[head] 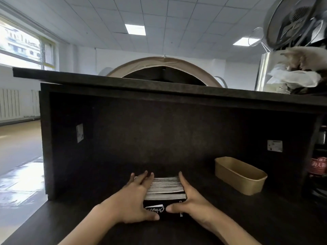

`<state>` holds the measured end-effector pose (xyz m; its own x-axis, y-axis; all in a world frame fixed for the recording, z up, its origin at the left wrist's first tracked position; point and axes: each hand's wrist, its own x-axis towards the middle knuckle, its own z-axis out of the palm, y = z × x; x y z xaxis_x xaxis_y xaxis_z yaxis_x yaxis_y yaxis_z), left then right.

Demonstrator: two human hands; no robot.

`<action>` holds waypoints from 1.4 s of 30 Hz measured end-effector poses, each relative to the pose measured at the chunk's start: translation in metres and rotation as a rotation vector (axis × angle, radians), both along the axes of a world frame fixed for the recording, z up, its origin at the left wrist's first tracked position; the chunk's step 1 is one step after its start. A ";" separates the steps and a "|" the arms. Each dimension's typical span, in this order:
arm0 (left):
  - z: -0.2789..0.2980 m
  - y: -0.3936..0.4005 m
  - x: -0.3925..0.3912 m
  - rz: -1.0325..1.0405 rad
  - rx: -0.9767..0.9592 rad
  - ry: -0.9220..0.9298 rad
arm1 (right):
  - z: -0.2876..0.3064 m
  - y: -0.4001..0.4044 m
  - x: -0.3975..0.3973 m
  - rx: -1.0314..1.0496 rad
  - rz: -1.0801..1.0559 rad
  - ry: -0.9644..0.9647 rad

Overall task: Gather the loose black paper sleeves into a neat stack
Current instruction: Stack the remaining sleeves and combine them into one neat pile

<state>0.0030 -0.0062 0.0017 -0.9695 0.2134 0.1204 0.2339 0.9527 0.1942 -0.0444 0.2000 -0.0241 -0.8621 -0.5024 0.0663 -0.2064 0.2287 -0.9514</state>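
- Sleeves [165, 189] stand packed on edge near the counter's [247, 220] front edge, row running away from the person.
- Left hand [134, 200] and right hand [191, 198] flank them equally, straight fingers pressing inward, thumbs on the front sleeve.

A dark worktop [230, 218] runs under a raised ledge. On it stands a pack of black paper sleeves [166, 190], pale edges up, pressed between two flat hands. Well to its right sits a brown oblong paper tray [240, 175], seemingly with nothing inside, near the back wall
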 end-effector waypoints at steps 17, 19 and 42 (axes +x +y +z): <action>0.008 0.011 0.008 0.050 -0.288 0.137 | 0.000 -0.023 0.002 -0.271 -0.259 -0.187; 0.008 0.011 0.008 0.030 -0.303 0.175 | 0.007 -0.020 0.003 -0.278 -0.239 -0.220; 0.003 0.008 0.007 0.023 -0.183 0.165 | 0.043 0.004 0.005 0.678 0.097 0.402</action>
